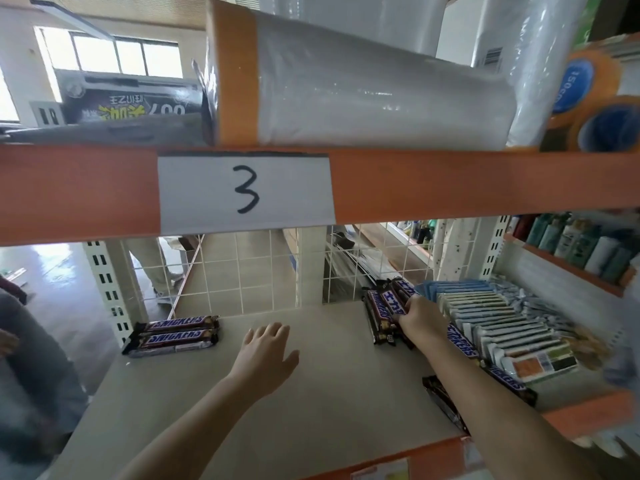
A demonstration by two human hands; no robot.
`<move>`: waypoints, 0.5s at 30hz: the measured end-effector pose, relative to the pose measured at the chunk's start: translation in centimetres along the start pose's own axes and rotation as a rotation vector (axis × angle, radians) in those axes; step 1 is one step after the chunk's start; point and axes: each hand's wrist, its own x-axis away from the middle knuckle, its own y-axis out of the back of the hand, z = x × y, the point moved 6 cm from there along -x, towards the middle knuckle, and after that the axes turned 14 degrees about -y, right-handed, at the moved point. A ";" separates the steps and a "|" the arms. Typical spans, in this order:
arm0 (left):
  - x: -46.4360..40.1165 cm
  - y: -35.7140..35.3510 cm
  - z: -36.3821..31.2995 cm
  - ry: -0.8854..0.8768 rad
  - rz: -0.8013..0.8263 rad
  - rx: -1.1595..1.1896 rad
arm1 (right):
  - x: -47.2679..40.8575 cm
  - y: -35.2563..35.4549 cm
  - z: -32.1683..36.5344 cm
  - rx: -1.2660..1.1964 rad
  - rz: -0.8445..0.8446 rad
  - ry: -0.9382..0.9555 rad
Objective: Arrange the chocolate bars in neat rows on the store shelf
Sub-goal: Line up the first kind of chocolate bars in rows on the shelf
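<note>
Two Snickers bars (175,336) lie side by side at the back left of the beige shelf (242,410). A loose pile of Snickers bars (379,313) sits at the back right. My right hand (420,315) reaches into that pile and grips one bar (394,301) near its top. More Snickers bars (462,344) run under my right forearm, and one dark bar (445,401) lies near the front edge. My left hand (265,351) hovers over the middle of the shelf, fingers spread, holding nothing.
Rows of flat packets (498,327) fill the shelf's right side. An orange beam with a label "3" (244,190) crosses overhead, with plastic-film rolls (363,84) on top. A wire grid (242,271) backs the shelf. A person's legs (156,265) stand behind it.
</note>
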 end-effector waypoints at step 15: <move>0.7 2.8 -0.1 -0.118 -0.200 0.047 | 3.8 3.6 5.7 -0.339 0.220 0.312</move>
